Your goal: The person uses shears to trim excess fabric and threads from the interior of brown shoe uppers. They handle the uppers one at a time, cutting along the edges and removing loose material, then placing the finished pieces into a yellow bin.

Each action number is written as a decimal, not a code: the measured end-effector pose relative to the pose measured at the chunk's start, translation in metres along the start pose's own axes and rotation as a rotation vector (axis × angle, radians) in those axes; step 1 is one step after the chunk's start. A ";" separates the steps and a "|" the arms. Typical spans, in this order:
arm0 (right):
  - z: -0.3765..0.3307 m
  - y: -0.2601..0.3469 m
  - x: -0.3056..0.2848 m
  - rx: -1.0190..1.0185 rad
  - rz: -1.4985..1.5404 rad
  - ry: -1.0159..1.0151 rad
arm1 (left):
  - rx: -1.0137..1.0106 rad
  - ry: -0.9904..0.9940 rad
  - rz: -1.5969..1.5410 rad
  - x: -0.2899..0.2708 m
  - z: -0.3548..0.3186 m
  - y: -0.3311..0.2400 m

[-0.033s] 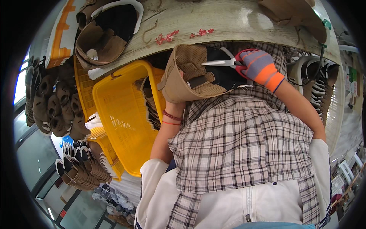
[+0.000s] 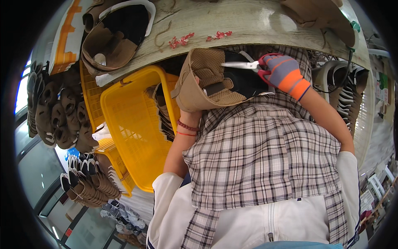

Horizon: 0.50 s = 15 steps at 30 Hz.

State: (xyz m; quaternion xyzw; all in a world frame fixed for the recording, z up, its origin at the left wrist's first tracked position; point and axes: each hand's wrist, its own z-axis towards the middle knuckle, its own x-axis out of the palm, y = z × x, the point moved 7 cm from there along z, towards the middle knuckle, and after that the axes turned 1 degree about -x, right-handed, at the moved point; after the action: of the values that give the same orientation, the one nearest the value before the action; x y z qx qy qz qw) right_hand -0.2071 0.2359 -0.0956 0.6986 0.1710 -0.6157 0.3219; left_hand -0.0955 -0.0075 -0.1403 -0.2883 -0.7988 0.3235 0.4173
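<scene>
My left hand is hidden under a tan shoe upper (image 2: 203,83) with a black lining, which it holds up over my lap; only its wrist (image 2: 186,126) with two red bracelets shows. My right hand (image 2: 284,74) wears a grey and orange glove and grips scissors (image 2: 242,65) with red handles. The blades point left and lie across the shoe's opening, touching its edge. A checked cloth (image 2: 261,157) covers my lap below both hands.
A wooden table (image 2: 257,20) runs along the top, with more tan uppers (image 2: 114,39) and red scraps on it. A yellow plastic basket (image 2: 132,124) stands to my left. Stacks of brown shoes (image 2: 58,112) fill the left side, and white soles (image 2: 346,95) the right.
</scene>
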 end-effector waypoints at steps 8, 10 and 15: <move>-0.002 0.029 -0.031 -0.139 -0.042 -0.079 | 0.384 0.042 0.568 -0.018 0.006 0.003; -0.001 0.030 -0.029 -0.131 -0.098 -0.072 | 0.392 0.023 0.566 -0.014 0.002 0.001; -0.002 0.035 -0.032 -0.145 -0.068 -0.080 | 0.113 -0.076 0.017 0.010 -0.007 -0.005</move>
State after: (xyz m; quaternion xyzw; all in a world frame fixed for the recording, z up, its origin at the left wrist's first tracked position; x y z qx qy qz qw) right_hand -0.1893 0.2164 -0.0564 0.6421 0.2257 -0.6396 0.3573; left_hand -0.0956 -0.0010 -0.1286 -0.2586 -0.7921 0.3822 0.3995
